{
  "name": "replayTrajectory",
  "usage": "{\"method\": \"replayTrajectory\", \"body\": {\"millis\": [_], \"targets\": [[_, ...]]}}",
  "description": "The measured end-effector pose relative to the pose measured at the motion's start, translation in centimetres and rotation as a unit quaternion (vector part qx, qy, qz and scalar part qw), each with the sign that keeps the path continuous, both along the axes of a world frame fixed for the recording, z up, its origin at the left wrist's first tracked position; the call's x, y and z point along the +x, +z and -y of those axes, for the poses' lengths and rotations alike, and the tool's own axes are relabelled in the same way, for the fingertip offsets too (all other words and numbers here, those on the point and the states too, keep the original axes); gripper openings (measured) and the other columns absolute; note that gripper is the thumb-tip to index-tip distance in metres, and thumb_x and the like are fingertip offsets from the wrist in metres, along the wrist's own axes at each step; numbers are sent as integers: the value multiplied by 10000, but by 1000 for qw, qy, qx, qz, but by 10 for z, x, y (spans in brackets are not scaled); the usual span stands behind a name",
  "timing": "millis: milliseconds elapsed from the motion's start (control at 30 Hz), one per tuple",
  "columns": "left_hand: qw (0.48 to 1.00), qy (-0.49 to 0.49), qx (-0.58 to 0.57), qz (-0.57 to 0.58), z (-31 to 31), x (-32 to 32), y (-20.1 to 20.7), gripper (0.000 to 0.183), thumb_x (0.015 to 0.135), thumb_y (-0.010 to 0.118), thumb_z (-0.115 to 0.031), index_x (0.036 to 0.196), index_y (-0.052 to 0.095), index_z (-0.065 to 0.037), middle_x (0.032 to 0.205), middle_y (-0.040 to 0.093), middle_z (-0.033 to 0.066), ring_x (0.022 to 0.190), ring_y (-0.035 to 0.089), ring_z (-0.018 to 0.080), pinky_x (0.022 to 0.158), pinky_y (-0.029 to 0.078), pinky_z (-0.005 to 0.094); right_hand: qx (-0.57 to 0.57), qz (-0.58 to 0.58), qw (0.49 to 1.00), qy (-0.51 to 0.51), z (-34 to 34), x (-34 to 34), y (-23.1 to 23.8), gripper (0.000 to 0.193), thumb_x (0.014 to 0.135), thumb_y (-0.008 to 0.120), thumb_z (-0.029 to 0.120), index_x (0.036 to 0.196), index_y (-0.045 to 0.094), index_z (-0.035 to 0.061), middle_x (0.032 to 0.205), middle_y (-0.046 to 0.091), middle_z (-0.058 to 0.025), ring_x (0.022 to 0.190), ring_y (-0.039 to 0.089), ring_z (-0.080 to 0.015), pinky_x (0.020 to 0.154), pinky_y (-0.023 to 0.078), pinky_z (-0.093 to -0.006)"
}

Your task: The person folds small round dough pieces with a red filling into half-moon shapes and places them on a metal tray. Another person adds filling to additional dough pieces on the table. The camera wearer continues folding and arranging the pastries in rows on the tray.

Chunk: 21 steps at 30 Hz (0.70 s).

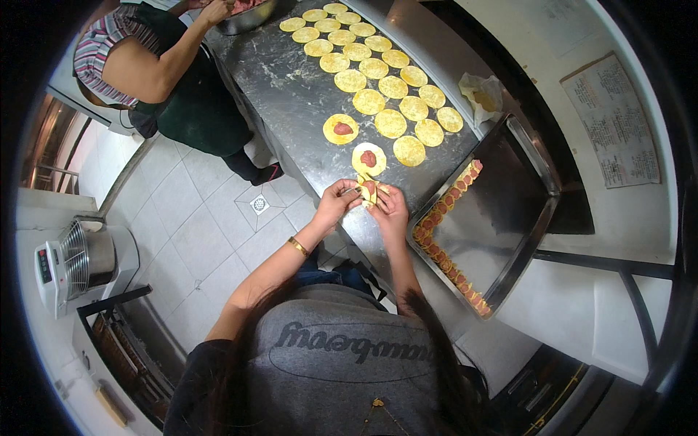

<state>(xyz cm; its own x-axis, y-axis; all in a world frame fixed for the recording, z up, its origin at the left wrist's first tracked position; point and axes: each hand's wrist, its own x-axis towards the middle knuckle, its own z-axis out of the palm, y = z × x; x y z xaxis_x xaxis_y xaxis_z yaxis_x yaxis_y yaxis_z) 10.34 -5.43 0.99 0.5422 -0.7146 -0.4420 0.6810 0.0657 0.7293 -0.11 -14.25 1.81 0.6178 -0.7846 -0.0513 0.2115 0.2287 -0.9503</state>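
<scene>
My left hand [337,204] and my right hand [391,210] pinch opposite sides of a yellow dough round with meat filling [369,187], whose edges are partly folded up around the reddish meat. It is held over the near end of the steel table. Just beyond my fingers lies a flat dough round topped with meat [368,158], and another filled round [341,129] is farther off to the left. Rows of plain yellow dough rounds [390,123] cover the table beyond them.
A metal tray [525,240] on the right carries filled pieces [443,243] lined along two sides. A plastic bag [481,94] sits behind it. At the far left, a person [178,94] reaches into a metal bowl [247,18] of meat. A mixer [87,261] stands on the left.
</scene>
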Motion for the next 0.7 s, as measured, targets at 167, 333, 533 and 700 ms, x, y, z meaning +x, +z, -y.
{"method": "replayTrajectory", "body": {"millis": [167,333,533,700], "targets": [[997,54,-48,-21,-1,-5,24,225,876,578,1,1095,528,1,1012,601,68,912,612,129,792,541,224,-41,-73,996,-4,14,-4,-12,273,828,576,-87,1097,560,-43,1034,643,-113,982,606,-155,835,483,-255],[998,-29,-30,52,-9,8,9,196,850,598,29,1040,563,-5,1101,586,93,956,597,117,766,529,228,-34,-103,993,36,18,-6,-1,264,845,579,-60,1108,571,-42,990,653,-84,929,609,-131,809,478,-245],[892,-32,-7,450,-14,15,-5,153,725,715,19,828,608,-20,1056,634,67,829,611,118,654,504,245,8,-69,993,100,14,-9,15,371,766,595,-114,1128,564,-38,1036,635,-96,933,614,-140,835,482,-248],[871,-126,81,468,-19,9,7,204,714,740,-2,826,571,-12,1004,650,81,733,629,108,670,528,245,-107,-154,975,121,19,-16,-6,445,725,586,-136,1152,562,-10,1033,635,-102,929,623,-155,825,502,-268]]}}
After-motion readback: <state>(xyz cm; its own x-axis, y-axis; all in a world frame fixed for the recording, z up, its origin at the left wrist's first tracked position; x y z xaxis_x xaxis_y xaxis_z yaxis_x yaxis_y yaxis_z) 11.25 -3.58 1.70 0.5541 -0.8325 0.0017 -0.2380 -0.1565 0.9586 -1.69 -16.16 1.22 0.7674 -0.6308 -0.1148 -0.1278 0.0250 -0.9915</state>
